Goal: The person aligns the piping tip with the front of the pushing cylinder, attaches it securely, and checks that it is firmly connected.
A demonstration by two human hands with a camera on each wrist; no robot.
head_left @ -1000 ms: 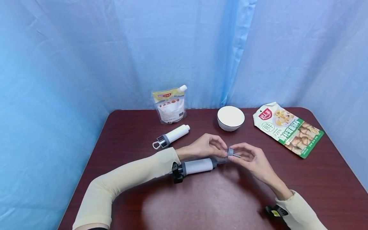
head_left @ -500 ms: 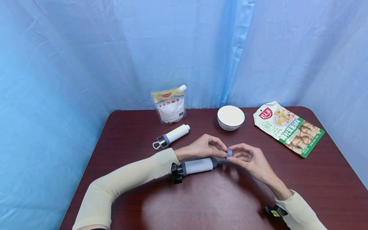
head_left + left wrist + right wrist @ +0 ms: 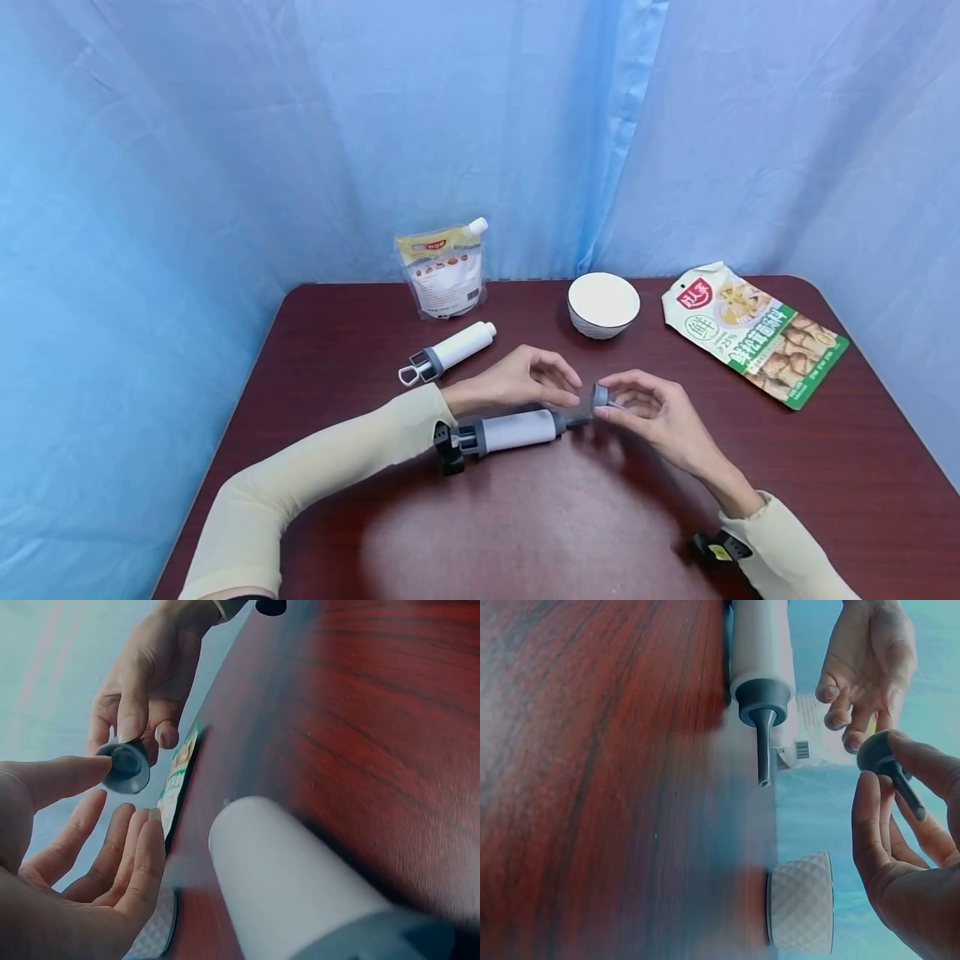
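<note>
My right hand (image 3: 660, 412) pinches a grey nozzle (image 3: 877, 754) between thumb and fingertips, its thin spout toward the palm. The nozzle's wide hollow end (image 3: 125, 769) faces my left hand (image 3: 528, 379). That left hand holds nothing; its fingers are loosely spread, and a small gap parts it from the nozzle in the head view. Beneath the left wrist lies a white food syringe (image 3: 517, 430) with grey ends and a grey nozzle fitted (image 3: 763, 742). Farther back is a second white syringe (image 3: 465, 346) with a looped plunger handle, its tip bare of a nozzle.
At the back of the dark red table (image 3: 525, 517) stands a spouted pouch (image 3: 446, 275). A white bowl (image 3: 603, 304) stands to its right. Farther right lies a green and white food packet (image 3: 753, 337). Blue curtains (image 3: 465, 125) hang behind and beside the table.
My left hand has let go of the grey nozzle and drawn slightly left. My right hand keeps hold of it in nearly the same place.
</note>
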